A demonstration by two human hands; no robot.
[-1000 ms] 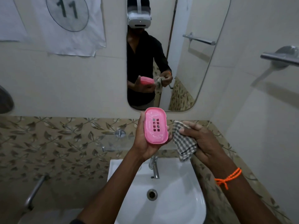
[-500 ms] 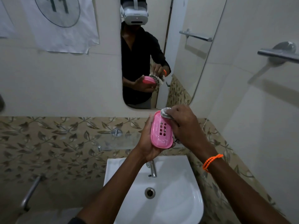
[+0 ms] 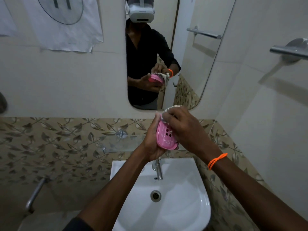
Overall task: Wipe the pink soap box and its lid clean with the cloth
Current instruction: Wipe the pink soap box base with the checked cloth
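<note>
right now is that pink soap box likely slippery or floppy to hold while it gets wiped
Probably stiff: the soap box keeps its oval shape in the left hand while the right hand presses the cloth on it. Its glossy plastic may be slippery. It looks light, held by one hand.

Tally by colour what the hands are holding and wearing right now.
Pink: 1, the soap box in the left hand
Grey-and-white checked: 1, the cloth under the right hand
Orange: 1, the wrist band
Total: 3

Pink soap box (image 3: 165,139), grey-checked cloth (image 3: 164,113), white sink (image 3: 183,197), orange wristband (image 3: 216,161) — leaf-patterned beige tiles (image 3: 58,144)
</note>
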